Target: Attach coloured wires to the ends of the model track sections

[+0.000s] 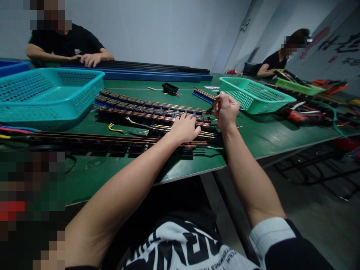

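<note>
My left hand (184,128) lies on long strips of copper-coloured bars (152,117) in black and blue holders, fingers stretched over them. At the right ends of these strips, my right hand (227,110) is closed around a small orange-and-black hand tool (213,107) that looks like pliers. The tool's tip is close to the bar ends; whether it touches them I cannot tell. Nearer to me runs another long bar strip (92,138) with coloured wires at its left end. A short yellow wire (115,128) lies left of my left hand.
Turquoise basket (84,88) at left, green basket (258,95) at right. Behind are blue and black profiles (157,75), a small black box (170,89) and a short bar piece (203,95). A red-and-black power tool (300,115) lies right. Two people sit across and far right.
</note>
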Available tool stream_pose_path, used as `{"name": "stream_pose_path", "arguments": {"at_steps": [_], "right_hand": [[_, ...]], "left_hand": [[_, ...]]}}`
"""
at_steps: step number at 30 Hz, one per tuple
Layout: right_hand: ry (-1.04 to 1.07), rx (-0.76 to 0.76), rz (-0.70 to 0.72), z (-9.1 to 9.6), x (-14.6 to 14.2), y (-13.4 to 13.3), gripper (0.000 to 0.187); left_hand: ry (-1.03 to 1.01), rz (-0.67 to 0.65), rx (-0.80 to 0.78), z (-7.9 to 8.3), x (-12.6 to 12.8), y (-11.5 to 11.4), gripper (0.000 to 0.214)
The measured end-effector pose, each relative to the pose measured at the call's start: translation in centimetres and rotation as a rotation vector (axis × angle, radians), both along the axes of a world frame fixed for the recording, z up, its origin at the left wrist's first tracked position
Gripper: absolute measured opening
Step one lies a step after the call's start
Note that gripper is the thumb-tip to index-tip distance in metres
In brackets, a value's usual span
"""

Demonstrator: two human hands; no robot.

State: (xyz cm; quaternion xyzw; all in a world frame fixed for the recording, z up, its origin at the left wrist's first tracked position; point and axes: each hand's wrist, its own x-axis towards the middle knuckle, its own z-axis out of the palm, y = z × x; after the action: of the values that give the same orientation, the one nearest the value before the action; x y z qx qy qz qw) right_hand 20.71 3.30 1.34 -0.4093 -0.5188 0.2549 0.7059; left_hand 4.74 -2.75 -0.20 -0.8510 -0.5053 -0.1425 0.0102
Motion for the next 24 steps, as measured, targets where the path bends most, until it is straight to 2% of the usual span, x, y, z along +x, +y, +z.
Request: {"name": "stream_pose_path", "arguments": {"at_steps": [4,9,12,15,18,21,24], "right_hand": [[-0.106,-0.002,0.051,-0.1,-0.2,-0.7,0.048],[-0.439,0.056,0.087,-0.5,-0.6,-1.5,0.043],[-0.535,0.064,0.099,-0.7,-0.8,-1.6,0.041],[-0.415,0.06,0.037,-0.7,-0.7,-1.2,0.04],[-0.154,0.03,-0.038,-0.5,-0.4,-0.6,0.043],[0.056,-0.023,-0.044,-0.2,0.0,-0.1,0.047],[0.081,0.015,-0.027,0.0,0.1,-0.3,0.042]], "left_hand": [[-0.004,-0.003,-0.002,0.0,0.1,0.0,0.046],[0.001,-0.006,-0.003,0.1,0.0,-0.1,0.046],[0.009,-0.007,0.004,0.1,0.0,-0.1,0.045],[0.009,-0.007,0.01,0.1,0.0,0.0,0.046],[0.009,-0.008,0.014,0.0,0.1,0.0,0.047],[0.014,-0.004,0.014,-0.1,0.1,0.0,0.046],[0.017,-0.007,0.017,-0.1,0.0,0.1,0.046]]}}
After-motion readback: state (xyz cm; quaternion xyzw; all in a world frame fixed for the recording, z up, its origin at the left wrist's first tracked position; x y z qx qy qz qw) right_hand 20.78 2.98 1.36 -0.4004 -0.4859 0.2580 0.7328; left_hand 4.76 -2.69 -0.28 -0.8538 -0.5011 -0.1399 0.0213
